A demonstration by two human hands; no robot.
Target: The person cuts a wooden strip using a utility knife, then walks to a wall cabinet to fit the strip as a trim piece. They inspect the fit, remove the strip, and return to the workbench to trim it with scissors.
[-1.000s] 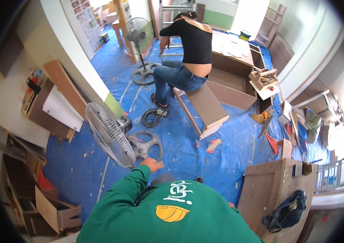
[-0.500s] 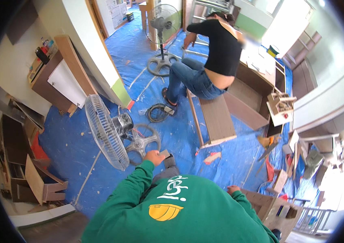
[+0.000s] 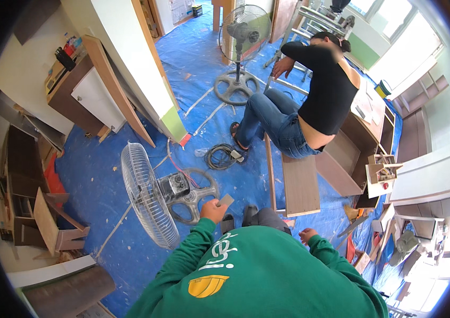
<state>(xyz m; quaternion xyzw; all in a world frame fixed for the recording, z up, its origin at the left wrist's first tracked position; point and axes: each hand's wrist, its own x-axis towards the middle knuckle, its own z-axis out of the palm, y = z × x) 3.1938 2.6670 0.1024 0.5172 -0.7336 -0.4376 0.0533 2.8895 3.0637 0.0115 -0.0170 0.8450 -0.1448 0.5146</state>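
On blue tarp | toppled fan beside left hand pinching grey card; right hand loose, empty

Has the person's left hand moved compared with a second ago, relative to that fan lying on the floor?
Yes. The left hand has lifted off the toppled fan's round base, now holding a small grey flat piece.

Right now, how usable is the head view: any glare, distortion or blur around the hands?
Head view: strong fisheye bending, black vignette at the rim; windows at upper right are blown out to white. The centre is sharp and evenly lit: left hand holding a small grey card beside the tipped floor fan; right hand is empty.
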